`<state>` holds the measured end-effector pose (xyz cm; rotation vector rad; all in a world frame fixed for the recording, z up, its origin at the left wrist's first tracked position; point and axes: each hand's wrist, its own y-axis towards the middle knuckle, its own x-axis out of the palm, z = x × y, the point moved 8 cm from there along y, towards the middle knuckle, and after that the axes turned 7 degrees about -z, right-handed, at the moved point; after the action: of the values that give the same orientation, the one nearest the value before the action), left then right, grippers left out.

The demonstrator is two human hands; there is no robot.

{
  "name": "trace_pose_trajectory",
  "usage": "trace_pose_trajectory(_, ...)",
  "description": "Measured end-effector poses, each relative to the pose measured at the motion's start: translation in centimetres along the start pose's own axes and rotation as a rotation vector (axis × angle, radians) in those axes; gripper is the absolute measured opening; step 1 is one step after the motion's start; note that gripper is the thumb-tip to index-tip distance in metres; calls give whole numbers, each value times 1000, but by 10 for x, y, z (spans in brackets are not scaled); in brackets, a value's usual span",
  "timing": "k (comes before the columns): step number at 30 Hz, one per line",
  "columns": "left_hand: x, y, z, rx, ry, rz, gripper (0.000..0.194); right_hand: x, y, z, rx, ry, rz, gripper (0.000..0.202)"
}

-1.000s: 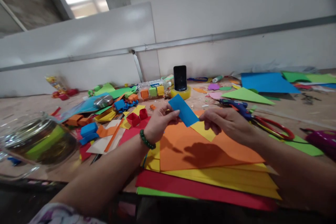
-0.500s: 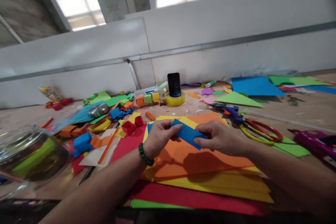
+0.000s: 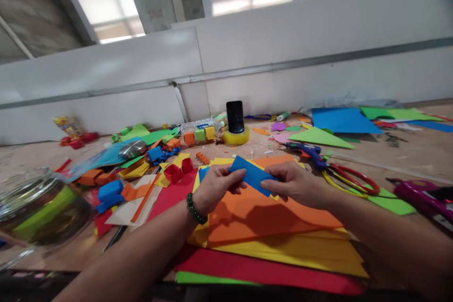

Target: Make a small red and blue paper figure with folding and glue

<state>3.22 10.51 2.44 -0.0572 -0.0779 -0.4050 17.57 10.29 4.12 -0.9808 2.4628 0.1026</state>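
Observation:
Between both hands I hold a small blue strip of paper (image 3: 253,175), tilted down to the right. My left hand (image 3: 221,184), below a green bead bracelet (image 3: 194,210), pinches its left end between thumb and fingers. The right end is gripped by my right hand (image 3: 292,180), its thumb lying on the face of the strip. Underneath, an orange sheet (image 3: 247,224) tops a stack of yellow sheets (image 3: 300,250) and red sheets (image 3: 276,271). Whether the strip is folded or a single layer, I cannot tell.
Left of the stack lie red paper boxes (image 3: 173,173), blue folded pieces (image 3: 110,191) and a glass teapot (image 3: 42,212). Scissors (image 3: 354,179), a blue glue gun (image 3: 307,150) and a purple glue gun (image 3: 424,196) lie right. A phone (image 3: 235,115) stands against yellow tape (image 3: 236,137).
The blue strip has turned its broad face more toward me, so more of it shows. Both hands keep hold of it and have barely shifted.

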Motion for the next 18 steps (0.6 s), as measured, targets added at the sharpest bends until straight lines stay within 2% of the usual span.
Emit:
trace_pose_trajectory(7,-1,-1,-1,-7,-139,23,55,-9,-1,4,-18,3,40,33)
trace_pose_trajectory(13,13,-1,-19,-84,-149,-38,36,3,3,-4,3,-208,80,33)
trace_pose_trajectory(15,11,-2,-22,-91,-181,-9,35,-10,-3,-4,55,-310,82,31)
trace_pose_trajectory(16,7,-3,-22,-85,-189,21,35,-23,-10,-3,101,-379,100,30)
trace_pose_trajectory(18,1,-5,-18,-68,-211,76,36,-66,-32,8,277,-588,213,30)
